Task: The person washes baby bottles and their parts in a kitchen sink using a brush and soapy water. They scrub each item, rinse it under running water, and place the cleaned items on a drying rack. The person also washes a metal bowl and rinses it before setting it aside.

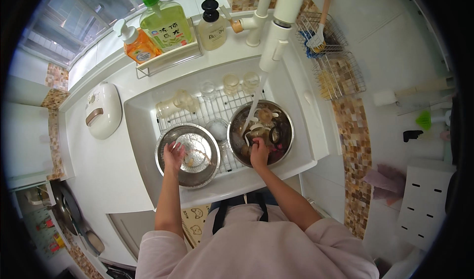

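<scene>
My left hand [174, 156] is over the left side of a stainless steel bowl [163, 136], palm up with the fingers apart and nothing in them. In that bowl lie a thin brownish strand [202, 155] and a small yellowish piece [190, 163]. My right hand [260, 154] reaches over the near rim of a second steel bowl [291, 132], its fingertips closed on a small clear container [258, 132]. Around the container, dark water holds white curved pieces [274, 114], a dark ring [276, 134] and other items, partly submerged. Water [255, 103] runs from the faucet [270, 58] into this bowl.
Both bowls stand on a wire rack [229, 164] in a white sink [137, 134]. Several glass jars [231, 83] line the back, and a clear round dish [216, 130] sits between the bowls. Soap bottles [166, 23] stand behind; wire baskets [339, 75] hang at right.
</scene>
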Tool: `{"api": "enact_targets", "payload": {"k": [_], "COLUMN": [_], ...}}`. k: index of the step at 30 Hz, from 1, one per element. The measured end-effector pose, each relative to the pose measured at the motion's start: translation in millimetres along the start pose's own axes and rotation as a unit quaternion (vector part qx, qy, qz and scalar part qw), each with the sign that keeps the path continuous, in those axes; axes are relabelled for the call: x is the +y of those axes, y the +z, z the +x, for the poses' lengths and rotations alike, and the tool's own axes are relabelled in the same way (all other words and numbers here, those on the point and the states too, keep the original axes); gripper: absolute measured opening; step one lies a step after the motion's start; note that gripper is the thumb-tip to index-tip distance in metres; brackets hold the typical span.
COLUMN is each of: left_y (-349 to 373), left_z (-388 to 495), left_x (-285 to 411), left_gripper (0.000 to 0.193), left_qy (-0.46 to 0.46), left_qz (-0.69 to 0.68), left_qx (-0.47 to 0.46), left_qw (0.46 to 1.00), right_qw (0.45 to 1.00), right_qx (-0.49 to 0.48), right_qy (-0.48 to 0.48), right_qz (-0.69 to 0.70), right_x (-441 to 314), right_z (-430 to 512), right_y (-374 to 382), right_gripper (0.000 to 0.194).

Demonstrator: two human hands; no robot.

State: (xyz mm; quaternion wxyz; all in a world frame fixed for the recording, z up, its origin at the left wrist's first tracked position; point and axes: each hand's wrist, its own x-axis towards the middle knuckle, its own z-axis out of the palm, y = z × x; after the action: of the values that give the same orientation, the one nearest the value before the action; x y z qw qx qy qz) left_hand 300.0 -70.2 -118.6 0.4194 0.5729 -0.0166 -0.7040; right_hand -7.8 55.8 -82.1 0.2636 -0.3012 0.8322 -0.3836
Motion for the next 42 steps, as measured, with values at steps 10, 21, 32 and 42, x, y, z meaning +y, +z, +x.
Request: {"api": "enact_targets", "payload": {"k": [10, 21, 32, 42], "left_y": [25, 39, 165, 143], "left_z": [14, -67, -72, -79], "left_x": [-10, -38, -80, -81], "left_gripper": [0.069, 0.040, 0.038, 0.017], "left_qy": [-0.032, -0.062, 0.340, 0.270], "left_qz": [0.056, 0.219, 0.460, 0.311], "left_qx": [-0.029, -0.058, -0.375, -0.229], "left_qw": [0.997, 0.972, 0.729, 0.882], "right_qw": [0.905, 0.846, 0.887, 0.989], "right_qx": [0.056, 0.159, 0.111, -0.077], "right_qy": [0.059, 0.115, 0.096, 0.011], "right_qz": [0.418, 0.495, 0.437, 0.128], "right_x": [-94, -128, -114, -48], "right_z": [65, 66, 41, 61], "right_y": [19, 34, 35, -23], "right_gripper": [0.035, 0.038, 0.035, 0.020]}}
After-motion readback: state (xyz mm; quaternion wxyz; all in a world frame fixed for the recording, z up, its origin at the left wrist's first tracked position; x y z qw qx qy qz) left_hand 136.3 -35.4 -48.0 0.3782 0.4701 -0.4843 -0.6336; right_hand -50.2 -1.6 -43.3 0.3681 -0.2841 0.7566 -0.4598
